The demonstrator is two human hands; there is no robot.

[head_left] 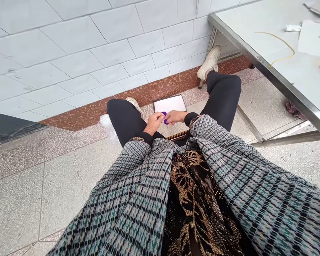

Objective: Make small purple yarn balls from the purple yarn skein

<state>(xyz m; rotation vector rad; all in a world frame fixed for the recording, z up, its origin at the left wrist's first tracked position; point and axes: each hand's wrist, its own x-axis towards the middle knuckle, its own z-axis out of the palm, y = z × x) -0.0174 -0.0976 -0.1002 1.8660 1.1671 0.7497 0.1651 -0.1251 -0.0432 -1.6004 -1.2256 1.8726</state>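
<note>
I sit with both legs stretched toward a tiled wall. My left hand [154,122] and my right hand [175,117] meet between my knees, fingers pinched together on a small purple object [164,117] held between them. I cannot make out what the purple object is. Checked jacket sleeves cover both forearms. A flat white tray with a dark rim [170,104] lies on the floor just beyond my hands, between my legs.
A steel table [272,76] stands at the right, carrying a yellow wire [281,41], white sheets and a red item at its edge. Its legs and cross bars run beside my right leg. A crumpled clear plastic bag [108,126] lies by my left leg.
</note>
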